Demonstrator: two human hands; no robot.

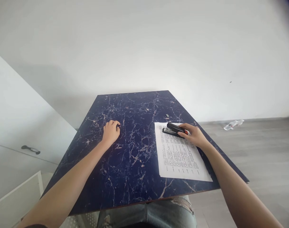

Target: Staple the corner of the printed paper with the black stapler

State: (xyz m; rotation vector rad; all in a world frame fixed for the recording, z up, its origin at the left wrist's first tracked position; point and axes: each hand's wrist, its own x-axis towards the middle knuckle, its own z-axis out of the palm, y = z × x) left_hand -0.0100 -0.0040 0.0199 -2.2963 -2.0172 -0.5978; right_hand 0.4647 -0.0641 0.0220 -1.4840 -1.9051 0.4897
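Note:
A black stapler with a red part at its rear lies over the top of a printed sheet of paper on the right of the dark blue marbled table. My right hand grips the stapler's rear end, thumb and fingers on either side. My left hand rests on the left half of the table, its fingers curled round a small dark object that is mostly hidden. Just beyond the paper lies a tiny greenish item.
A white wall rises behind the table. At the left stands a white cabinet with a dark handle. A clear plastic bottle lies on the grey floor at the right.

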